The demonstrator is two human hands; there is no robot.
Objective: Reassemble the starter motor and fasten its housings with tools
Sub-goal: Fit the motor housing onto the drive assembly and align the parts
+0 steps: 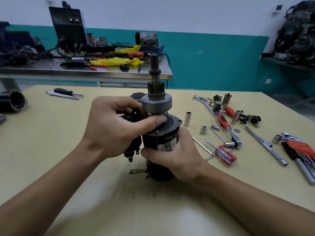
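Both hands grasp the motor (160, 138), upright at frame centre on the surface (68, 133): right hand (177, 155) round its body, left hand (110, 126) clasping the solenoid (133, 147). Hold it plumb; seat the solenoid squarely.

On table (51, 150) centre, starter motor (162, 138) upright; ratchet (228, 128) right of it, screwdrivers (68, 93) behind-left.

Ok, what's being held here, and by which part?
Right hand grips the starter motor by its black body; left hand holds the solenoid beside it, thumb on the end plate.
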